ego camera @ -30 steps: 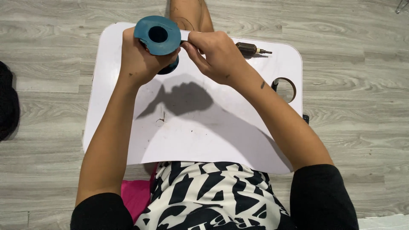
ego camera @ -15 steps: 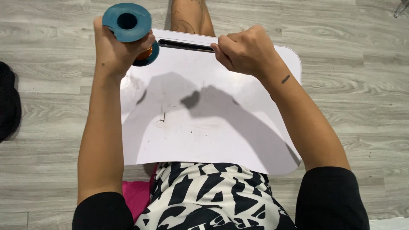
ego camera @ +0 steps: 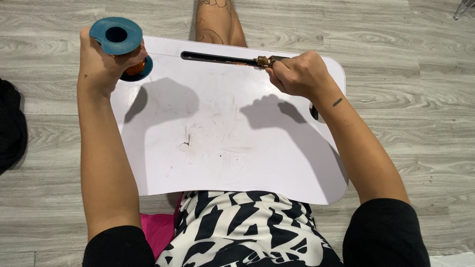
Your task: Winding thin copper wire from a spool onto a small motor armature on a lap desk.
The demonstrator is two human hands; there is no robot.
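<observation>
A person seated on a grey wood-plank floor [ego camera: 396, 29] works over a white lap desk [ego camera: 222, 148], seen from above. At far left, a dark object [ego camera: 10, 123] lies on the floor, cut off by the frame edge.

The left hand [ego camera: 101, 66] is wrapped around a spool of copper wire [ego camera: 121, 44] at the desk's upper left corner, fingers closed about its middle. The spool has round teal-blue flanges at both ends, a dark centre hole in the top flange and a band of shiny copper winding showing between them, just beside the fingers. It stands roughly upright, its axis tilted slightly toward the camera, the upper flange clear above the hand and the lower flange at the desk surface.

A long dark slot [ego camera: 217, 58] runs across the desk's far edge, between the two hands.

The right hand [ego camera: 297, 74] is closed in a fist near the upper right of the desk, gripping a small tool [ego camera: 264, 61] with a brass-coloured collar. Only the collar and a short dark length show beyond the fingers; the rest is hidden in the fist. Its long axis lies nearly level with the slot, the exposed end pointing left toward the spool, well apart from it.

A black-and-white patterned garment [ego camera: 242, 232] fills the lower frame.
</observation>
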